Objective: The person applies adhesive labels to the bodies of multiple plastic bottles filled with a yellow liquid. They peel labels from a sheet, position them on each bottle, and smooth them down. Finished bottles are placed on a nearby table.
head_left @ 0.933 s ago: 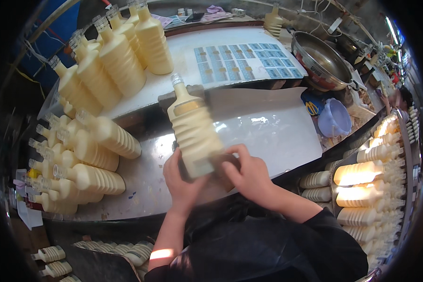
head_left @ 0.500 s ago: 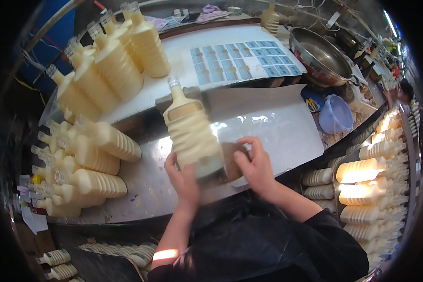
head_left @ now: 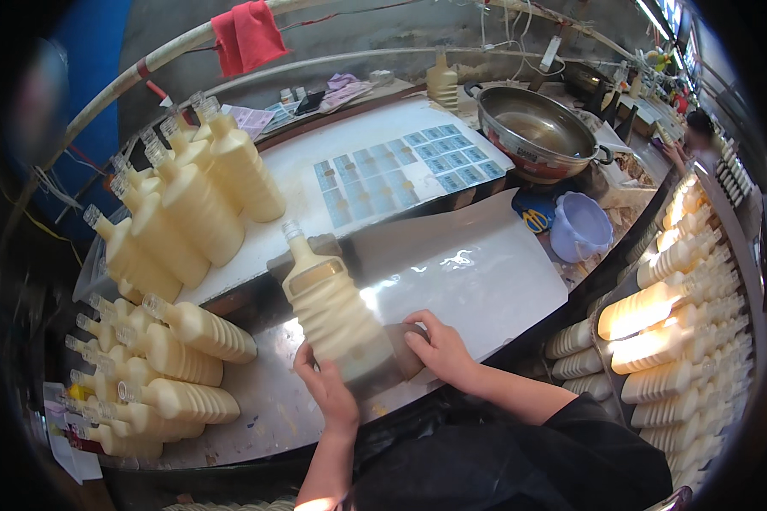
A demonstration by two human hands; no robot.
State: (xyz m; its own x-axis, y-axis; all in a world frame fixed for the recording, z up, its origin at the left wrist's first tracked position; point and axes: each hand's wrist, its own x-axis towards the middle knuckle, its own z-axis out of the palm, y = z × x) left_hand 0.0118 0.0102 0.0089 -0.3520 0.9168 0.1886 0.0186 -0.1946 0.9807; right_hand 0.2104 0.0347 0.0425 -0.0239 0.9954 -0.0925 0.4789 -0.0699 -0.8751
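Observation:
A cream-coloured plastic bottle (head_left: 337, 311) with a ribbed body and clear neck lies tilted in front of me, its neck pointing away. Its shoulder rests by a dark block (head_left: 283, 264), and its lower end looks slightly blurred. My left hand (head_left: 331, 393) grips the bottle's lower left side, fingers along the edge. In my right hand (head_left: 441, 349) is a flat dark brown pad (head_left: 405, 351), pinched between thumb and fingers and touching the bottle's lower right side. A pale translucent patch shows near the bottle's base; whether it is a label, I cannot tell.
Similar bottles are piled at the left (head_left: 183, 353) and stand on a white board (head_left: 294, 213). Sheets of blue labels (head_left: 366, 183) lie there. Beyond are a metal pan (head_left: 537, 128) and a purple bucket (head_left: 581, 226). Racked bottles (head_left: 656, 349) fill the right; another person (head_left: 699, 145) is farther off.
The whole view has shifted, so more of the back wall and a red cloth show. My left hand stays at the bottle's side; the right still holds the brown pad against it.

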